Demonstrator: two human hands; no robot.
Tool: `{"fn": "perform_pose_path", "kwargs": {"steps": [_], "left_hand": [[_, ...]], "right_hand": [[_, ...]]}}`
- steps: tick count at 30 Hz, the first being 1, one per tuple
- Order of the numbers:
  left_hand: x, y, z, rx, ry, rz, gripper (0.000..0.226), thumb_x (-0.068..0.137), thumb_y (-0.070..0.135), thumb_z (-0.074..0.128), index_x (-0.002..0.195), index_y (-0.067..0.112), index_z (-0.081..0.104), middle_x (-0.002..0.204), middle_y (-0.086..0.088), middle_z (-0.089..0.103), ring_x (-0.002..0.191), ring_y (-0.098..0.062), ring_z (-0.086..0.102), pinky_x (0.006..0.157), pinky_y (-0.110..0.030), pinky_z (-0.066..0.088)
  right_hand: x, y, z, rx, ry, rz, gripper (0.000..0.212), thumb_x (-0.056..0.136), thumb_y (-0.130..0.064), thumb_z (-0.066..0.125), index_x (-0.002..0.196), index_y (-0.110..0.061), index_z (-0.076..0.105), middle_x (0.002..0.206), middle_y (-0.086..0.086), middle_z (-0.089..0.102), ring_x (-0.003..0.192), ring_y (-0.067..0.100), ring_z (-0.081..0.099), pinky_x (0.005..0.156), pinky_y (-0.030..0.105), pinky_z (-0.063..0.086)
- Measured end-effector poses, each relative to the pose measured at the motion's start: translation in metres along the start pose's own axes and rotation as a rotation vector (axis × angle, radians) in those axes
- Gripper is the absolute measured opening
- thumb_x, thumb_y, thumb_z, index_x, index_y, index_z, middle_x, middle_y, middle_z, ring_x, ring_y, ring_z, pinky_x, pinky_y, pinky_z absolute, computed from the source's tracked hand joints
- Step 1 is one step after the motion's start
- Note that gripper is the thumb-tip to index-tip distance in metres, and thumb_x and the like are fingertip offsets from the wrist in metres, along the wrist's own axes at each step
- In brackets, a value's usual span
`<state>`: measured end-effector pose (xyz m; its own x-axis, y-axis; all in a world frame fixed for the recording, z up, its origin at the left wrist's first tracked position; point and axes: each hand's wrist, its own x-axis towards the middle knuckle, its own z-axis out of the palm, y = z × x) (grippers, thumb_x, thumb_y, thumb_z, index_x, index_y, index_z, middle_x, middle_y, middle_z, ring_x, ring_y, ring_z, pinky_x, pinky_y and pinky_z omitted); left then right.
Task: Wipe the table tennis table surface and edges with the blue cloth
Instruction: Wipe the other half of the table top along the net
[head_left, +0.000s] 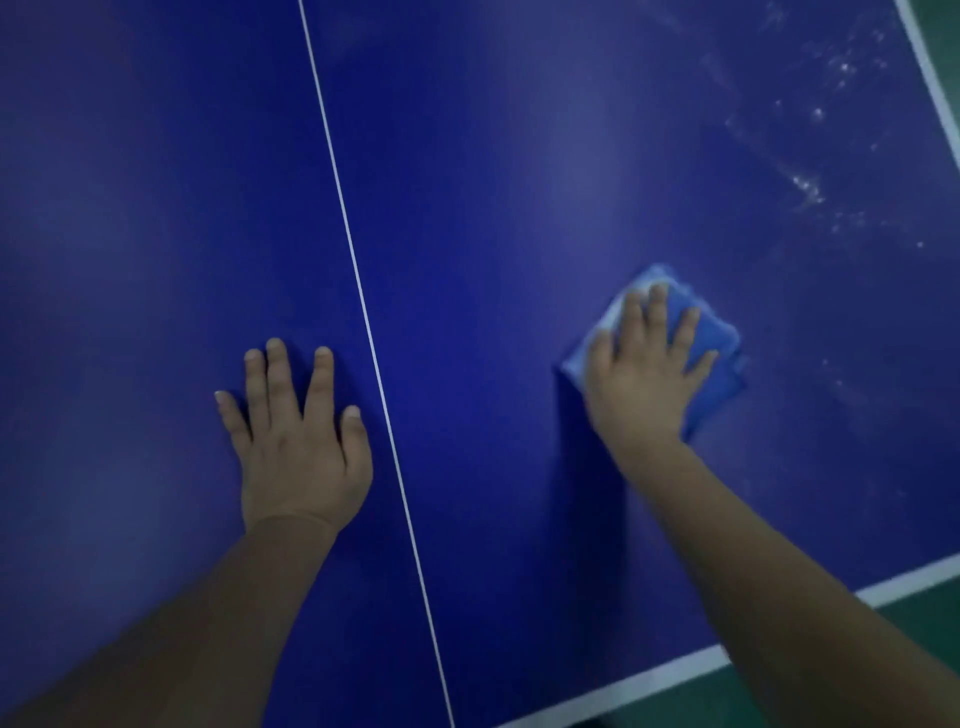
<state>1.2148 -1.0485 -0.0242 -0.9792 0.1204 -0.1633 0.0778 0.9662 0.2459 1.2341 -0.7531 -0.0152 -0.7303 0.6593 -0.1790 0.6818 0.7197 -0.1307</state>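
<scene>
Mid-wipe, by my read: right hand (641, 374) flat, pressing blue cloth (711, 338); left hand (301, 447) spread empty on tabletop (519, 208); white specks (810, 187) toward far right edge and the edges themselves apparently remain.

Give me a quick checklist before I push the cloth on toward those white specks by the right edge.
1. Right hand flat on the blue cloth: ok.
2. Cloth folded into a pad and lying on the table: ok.
3. Left hand braced on the table, left of the centre line: ok.
4. Path to the white specks free of objects: ok.
5. Specks already wiped: not ok.
6. Cloth damp: cannot tell.
</scene>
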Motion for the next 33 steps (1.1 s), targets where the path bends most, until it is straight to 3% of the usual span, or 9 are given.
{"fn": "perform_pose_path", "kwargs": {"steps": [2, 5, 8, 14, 18, 22, 25, 29, 33], "left_hand": [[0.0, 0.0, 0.0, 0.0, 0.005, 0.005, 0.069, 0.096, 0.044, 0.021, 0.159, 0.015, 0.024, 0.168, -0.017, 0.006, 0.156, -0.03, -0.005, 0.123, -0.059, -0.006], [0.001, 0.001, -0.001, 0.006, 0.006, 0.01, 0.072, 0.095, 0.045, 0.02, 0.16, 0.015, 0.023, 0.168, -0.016, 0.006, 0.156, -0.031, -0.004, 0.123, -0.059, -0.005], [0.0, 0.003, -0.003, -0.012, 0.007, 0.032, 0.07, 0.095, 0.044, 0.02, 0.159, 0.017, 0.024, 0.169, -0.012, 0.006, 0.156, -0.029, -0.005, 0.122, -0.059, -0.007], [0.0, 0.001, -0.003, -0.015, 0.013, 0.105, 0.064, 0.098, 0.042, 0.022, 0.157, 0.02, 0.033, 0.167, -0.008, 0.017, 0.156, -0.028, 0.002, 0.122, -0.061, -0.003], [0.0, -0.001, -0.003, -0.035, -0.004, 0.121, 0.063, 0.099, 0.044, 0.027, 0.157, 0.02, 0.031, 0.168, -0.006, 0.014, 0.156, -0.026, -0.001, 0.123, -0.06, -0.006], [0.005, -0.007, -0.006, -0.041, -0.052, 0.154, 0.067, 0.098, 0.045, 0.031, 0.159, 0.019, 0.025, 0.169, -0.008, 0.008, 0.156, -0.026, -0.005, 0.122, -0.056, -0.011], [-0.001, -0.009, -0.011, -0.094, -0.075, 0.148, 0.073, 0.098, 0.043, 0.034, 0.161, 0.012, 0.014, 0.17, -0.01, 0.001, 0.156, -0.026, -0.008, 0.123, -0.053, -0.012], [-0.048, 0.004, -0.006, -0.078, -0.041, 0.24, 0.072, 0.099, 0.034, 0.041, 0.159, 0.004, 0.016, 0.168, -0.017, 0.003, 0.156, -0.032, -0.004, 0.124, -0.053, -0.008], [-0.109, 0.043, 0.016, 0.04, -0.127, 0.421, 0.075, 0.094, 0.045, 0.029, 0.157, 0.004, 0.025, 0.167, -0.019, 0.01, 0.155, -0.035, 0.004, 0.124, -0.055, -0.001]], "right_hand": [[-0.018, -0.054, 0.016, -0.009, 0.073, -0.064, 0.065, 0.096, -0.043, 0.025, 0.158, -0.023, 0.028, 0.167, -0.002, 0.018, 0.153, 0.035, 0.013, 0.118, 0.068, 0.009], [-0.099, -0.107, 0.04, 0.025, 0.041, -0.401, 0.06, 0.1, -0.041, 0.03, 0.157, -0.021, 0.031, 0.166, -0.001, 0.021, 0.154, 0.035, 0.012, 0.119, 0.065, 0.002], [-0.163, -0.078, 0.04, 0.031, -0.064, -0.52, 0.057, 0.103, -0.045, 0.035, 0.156, -0.026, 0.033, 0.167, -0.007, 0.019, 0.155, 0.027, 0.003, 0.121, 0.058, -0.006], [-0.15, 0.068, 0.018, -0.093, -0.049, -0.169, 0.062, 0.098, -0.049, 0.03, 0.155, -0.025, 0.037, 0.165, -0.004, 0.024, 0.153, 0.031, 0.015, 0.12, 0.063, 0.01], [-0.141, 0.026, 0.025, 0.005, 0.012, 0.117, 0.066, 0.095, -0.045, 0.027, 0.157, -0.024, 0.031, 0.167, -0.004, 0.017, 0.154, 0.034, 0.01, 0.119, 0.066, 0.006], [-0.221, -0.055, 0.05, 0.033, -0.082, -0.409, 0.06, 0.102, -0.044, 0.029, 0.158, -0.024, 0.027, 0.167, -0.005, 0.016, 0.155, 0.032, 0.003, 0.118, 0.067, 0.003], [-0.263, -0.023, 0.049, 0.024, -0.108, -0.591, 0.057, 0.101, -0.047, 0.035, 0.155, -0.027, 0.035, 0.165, -0.007, 0.023, 0.155, 0.029, 0.007, 0.121, 0.061, 0.0], [-0.215, 0.095, 0.031, -0.098, -0.039, -0.389, 0.062, 0.095, -0.047, 0.039, 0.151, -0.023, 0.043, 0.16, 0.0, 0.036, 0.149, 0.035, 0.028, 0.117, 0.065, 0.018], [-0.135, 0.182, -0.005, -0.059, -0.061, 0.085, 0.07, 0.097, -0.055, 0.015, 0.161, -0.027, 0.016, 0.169, -0.003, 0.006, 0.155, 0.03, 0.004, 0.121, 0.062, 0.007]]}}
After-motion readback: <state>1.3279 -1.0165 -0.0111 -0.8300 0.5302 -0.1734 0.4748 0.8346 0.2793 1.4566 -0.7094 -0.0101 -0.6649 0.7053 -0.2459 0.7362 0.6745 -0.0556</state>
